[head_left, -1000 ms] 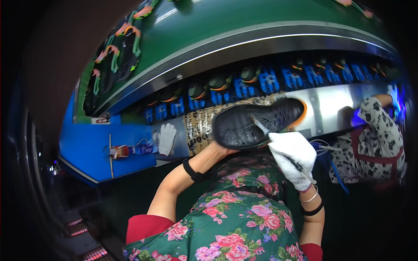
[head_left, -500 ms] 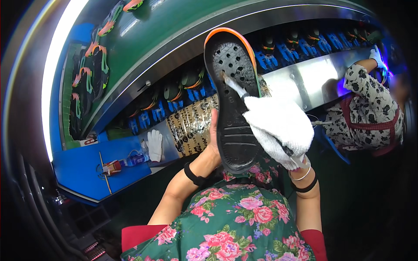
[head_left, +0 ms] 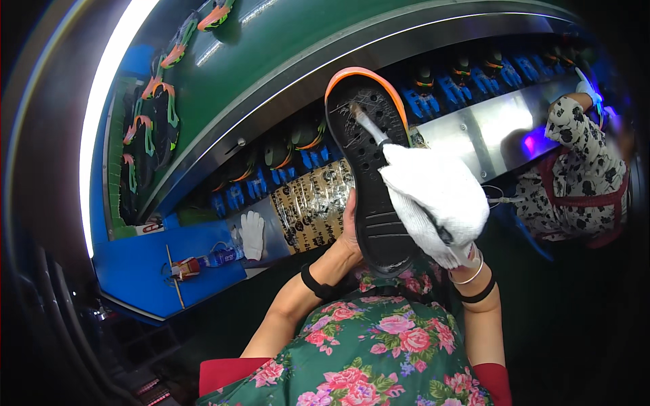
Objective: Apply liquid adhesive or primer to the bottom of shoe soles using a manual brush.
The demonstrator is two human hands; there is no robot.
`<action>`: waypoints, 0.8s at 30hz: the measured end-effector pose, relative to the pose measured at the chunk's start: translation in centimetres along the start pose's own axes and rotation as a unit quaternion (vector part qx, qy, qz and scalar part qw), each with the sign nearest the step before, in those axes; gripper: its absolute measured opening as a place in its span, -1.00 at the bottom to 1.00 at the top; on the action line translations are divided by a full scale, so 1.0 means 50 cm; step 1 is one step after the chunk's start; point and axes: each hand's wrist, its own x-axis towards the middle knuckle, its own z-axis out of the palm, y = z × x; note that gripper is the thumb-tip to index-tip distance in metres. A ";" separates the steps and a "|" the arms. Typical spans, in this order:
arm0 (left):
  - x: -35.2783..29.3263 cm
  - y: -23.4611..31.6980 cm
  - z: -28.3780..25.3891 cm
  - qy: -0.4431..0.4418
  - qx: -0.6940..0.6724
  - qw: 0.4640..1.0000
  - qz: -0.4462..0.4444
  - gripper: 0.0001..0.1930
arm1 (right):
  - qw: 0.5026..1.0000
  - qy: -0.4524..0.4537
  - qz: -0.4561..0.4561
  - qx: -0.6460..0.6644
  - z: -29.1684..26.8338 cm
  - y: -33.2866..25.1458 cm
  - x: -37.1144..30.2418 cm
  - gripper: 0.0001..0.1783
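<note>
A long black shoe sole with an orange rim at its far end is held up in front of me, its face with round holes and ridges turned toward me. My bare left hand grips it at the left edge, thumb along the side; the other fingers are hidden behind. My right hand, in a white knit glove, is closed around a brush with a pale handle. The brush's brown bristles touch the holed area near the far end, where shiny streaks show.
Shoe parts on blue holders line the space behind a metal ledge. A blue side table carries a bottle and a stick; a spare white glove lies beside it. Another person works at the right.
The brush tip has moved up the sole toward its orange-rimmed end. The whole view has shifted slightly, with the sole now lower and farther right. Both hands keep their hold.
</note>
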 end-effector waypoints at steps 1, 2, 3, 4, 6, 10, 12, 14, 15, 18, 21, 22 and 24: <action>-0.003 0.005 0.004 0.008 0.012 1.000 -0.008 -0.14 | 0.999 -0.032 -0.017 -0.026 -0.003 -0.003 0.004 -0.59; -0.004 0.008 0.007 0.017 0.023 0.999 -0.016 -0.14 | 0.996 -0.065 -0.033 -0.053 -0.004 -0.007 0.006 -0.58; -0.003 0.014 0.003 0.032 0.062 0.997 -0.015 -0.14 | 0.995 -0.077 -0.044 -0.055 0.008 -0.003 -0.003 -0.58; -0.001 0.020 0.000 0.048 0.101 0.994 -0.013 -0.14 | 0.993 -0.089 -0.054 -0.057 0.020 -0.002 -0.008 -0.58; 0.000 0.025 -0.004 0.186 0.118 0.976 -0.002 -0.10 | 0.995 -0.092 -0.026 0.018 0.010 -0.009 -0.003 -0.59; 0.008 0.039 0.061 0.200 0.253 0.946 0.032 0.08 | 1.000 -0.008 -0.008 0.005 0.014 0.036 -0.006 -0.65; 0.015 0.039 0.079 0.188 0.306 0.933 0.040 0.08 | 0.999 -0.040 -0.016 -0.003 0.015 0.028 -0.013 -0.64; 0.016 0.047 0.044 0.150 0.240 0.958 0.039 0.08 | 0.995 -0.086 0.041 0.007 0.049 0.012 -0.059 -0.63; 0.021 0.047 0.054 0.151 0.253 0.955 0.046 0.10 | 0.996 -0.080 0.019 0.019 0.047 0.005 -0.052 -0.64; 0.018 0.044 0.064 0.106 0.320 0.936 0.105 0.13 | 0.993 -0.051 0.012 0.105 0.045 0.008 -0.032 -0.67; 0.024 0.049 0.058 0.121 0.240 0.957 0.112 0.13 | 0.997 0.031 0.022 0.062 0.043 0.020 -0.029 -0.66; 0.029 0.050 0.066 0.131 0.256 0.951 0.112 0.14 | 0.997 0.032 0.026 0.061 0.044 0.013 -0.034 -0.66; 0.042 0.054 0.084 0.044 0.199 0.979 0.028 0.13 | 0.998 -0.054 0.037 0.026 0.056 -0.007 -0.043 -0.65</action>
